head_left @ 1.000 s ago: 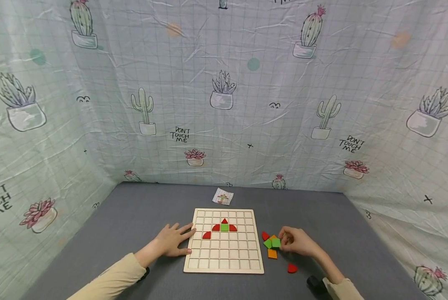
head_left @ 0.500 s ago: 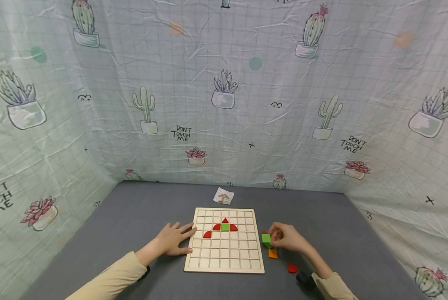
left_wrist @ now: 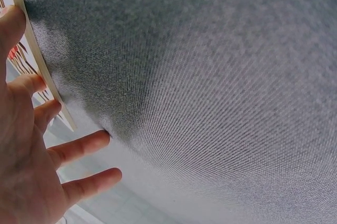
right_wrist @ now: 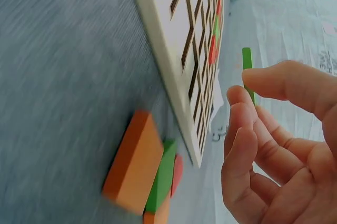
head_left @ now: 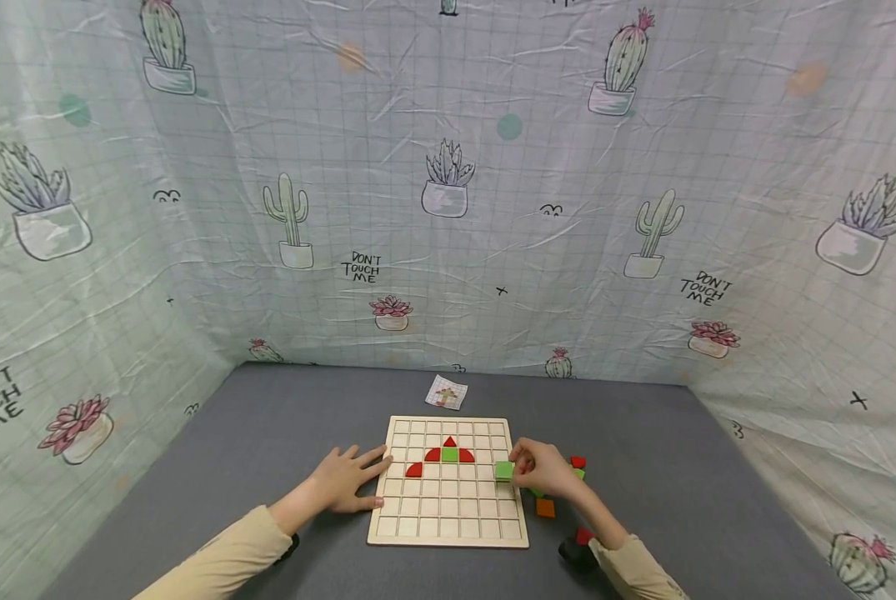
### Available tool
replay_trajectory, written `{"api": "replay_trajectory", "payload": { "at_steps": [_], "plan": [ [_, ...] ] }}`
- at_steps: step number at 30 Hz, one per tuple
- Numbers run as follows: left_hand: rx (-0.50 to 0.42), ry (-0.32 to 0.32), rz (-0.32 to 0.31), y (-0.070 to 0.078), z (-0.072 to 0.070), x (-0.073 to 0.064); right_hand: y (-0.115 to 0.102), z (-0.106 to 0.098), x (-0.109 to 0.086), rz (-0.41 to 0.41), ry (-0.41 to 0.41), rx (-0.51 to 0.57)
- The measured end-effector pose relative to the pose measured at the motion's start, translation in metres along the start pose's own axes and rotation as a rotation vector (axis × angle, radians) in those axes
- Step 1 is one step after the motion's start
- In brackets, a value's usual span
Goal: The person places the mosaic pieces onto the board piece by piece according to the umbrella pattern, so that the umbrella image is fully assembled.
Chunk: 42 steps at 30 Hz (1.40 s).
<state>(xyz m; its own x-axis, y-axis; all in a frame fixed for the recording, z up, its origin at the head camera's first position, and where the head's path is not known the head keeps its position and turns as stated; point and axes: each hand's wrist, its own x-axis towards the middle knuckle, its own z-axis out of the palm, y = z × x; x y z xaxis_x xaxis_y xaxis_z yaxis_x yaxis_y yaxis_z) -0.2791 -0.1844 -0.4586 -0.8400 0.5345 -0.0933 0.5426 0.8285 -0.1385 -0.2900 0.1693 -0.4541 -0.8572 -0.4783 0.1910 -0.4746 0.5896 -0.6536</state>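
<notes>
Over the R side of the board, my R hand pinches a green sq. btwn thumb & fingers; ht. above the cells I can't tell. Green tile w/ red pcs. on the board lies L & slightly farther off. No long axis to a sq.; R wrist view has it edge-on, thin. My R hand's nearer the R-hand cells; my L hand, fingers spread, touches the L edge, nearer the red qtr-round. Orange tile lies just off the board's R edge. Backdrop lettering reads "DON'T TOUCH ME", repeated L & R; no brand legible. Pic card beyond the board: details too small.
</notes>
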Motion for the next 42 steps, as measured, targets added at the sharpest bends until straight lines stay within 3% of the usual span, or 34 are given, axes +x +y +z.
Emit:
{"api": "replay_trajectory", "payload": {
  "at_steps": [18, 27, 30, 31, 35, 42],
  "plan": [
    [-0.001, 0.014, 0.01, 0.0, -0.001, 0.0, -0.017, 0.024, 0.025, 0.112, -0.05, 0.074],
    [-0.004, -0.003, -0.009, 0.002, -0.003, -0.001, -0.016, 0.039, 0.039, -0.027, -0.055, 0.158],
    [0.001, 0.0, -0.009, 0.003, -0.003, -0.001, -0.021, 0.044, 0.043, 0.007, -0.046, 0.156],
    [0.002, 0.0, -0.009, 0.003, -0.003, -0.001, -0.033, 0.042, 0.041, 0.069, -0.05, 0.169],
    [0.001, 0.002, -0.007, 0.003, -0.004, -0.001, -0.04, 0.048, 0.046, 0.147, -0.039, 0.198],
    [-0.003, -0.018, -0.021, 0.003, -0.004, 0.0, -0.044, 0.058, 0.057, 0.193, -0.009, 0.169]
  ]
}}
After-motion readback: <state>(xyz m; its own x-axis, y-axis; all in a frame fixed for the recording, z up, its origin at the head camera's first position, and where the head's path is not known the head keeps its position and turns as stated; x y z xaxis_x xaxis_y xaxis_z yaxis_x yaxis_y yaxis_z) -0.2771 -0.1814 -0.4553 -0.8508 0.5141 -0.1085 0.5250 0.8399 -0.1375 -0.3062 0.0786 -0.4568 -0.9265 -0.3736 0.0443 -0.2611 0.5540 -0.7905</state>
